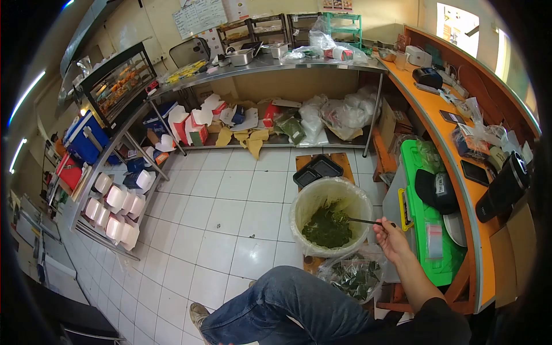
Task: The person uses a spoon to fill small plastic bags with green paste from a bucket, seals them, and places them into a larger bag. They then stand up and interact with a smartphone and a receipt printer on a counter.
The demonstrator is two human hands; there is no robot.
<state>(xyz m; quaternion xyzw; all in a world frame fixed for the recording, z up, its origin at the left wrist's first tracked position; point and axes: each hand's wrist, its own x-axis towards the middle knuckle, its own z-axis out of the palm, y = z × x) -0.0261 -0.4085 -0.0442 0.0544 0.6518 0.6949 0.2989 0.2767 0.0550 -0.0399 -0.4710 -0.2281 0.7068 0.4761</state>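
Observation:
My right hand (391,237) grips the thin dark handle of a utensil (363,221) whose far end dips into the chopped green leaves (328,229) in a white plastic-lined bucket (306,202) on the floor. A clear bag of green leaves (353,275) lies just in front of the bucket, beside my jeans-clad leg (276,305). My left hand is out of view.
Black trays (317,170) lie behind the bucket. A green bin (428,230) with a black cap stands to the right under the orange counter (445,144). Steel shelves (259,66) with boxes and bags line the back and left. White tiled floor (218,213) stretches left.

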